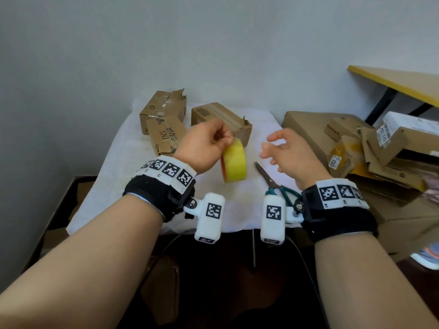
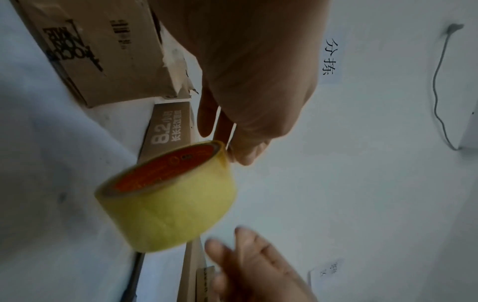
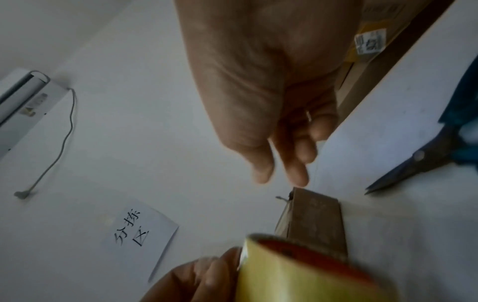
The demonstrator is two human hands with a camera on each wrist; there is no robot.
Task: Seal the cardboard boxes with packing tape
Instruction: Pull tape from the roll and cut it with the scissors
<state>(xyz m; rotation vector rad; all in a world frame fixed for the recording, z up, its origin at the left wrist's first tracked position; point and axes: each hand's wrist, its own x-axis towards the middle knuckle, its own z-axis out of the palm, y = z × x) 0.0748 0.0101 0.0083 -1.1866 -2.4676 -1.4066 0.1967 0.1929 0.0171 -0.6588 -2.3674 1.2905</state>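
Note:
My left hand pinches the top edge of a yellow roll of packing tape with an orange core, and the roll hangs below the fingers above the white table. In the left wrist view the tape roll dangles from the fingertips. My right hand hovers just right of the roll with fingers spread and relaxed, holding nothing. Behind the tape stands a small cardboard box. Two more cardboard boxes sit at the back left, one leaning on the other.
Scissors with teal handles lie on the table under my right hand. A heap of flattened and opened cartons fills the right side. A yellow-edged desk stands behind them. The wall is close behind the table.

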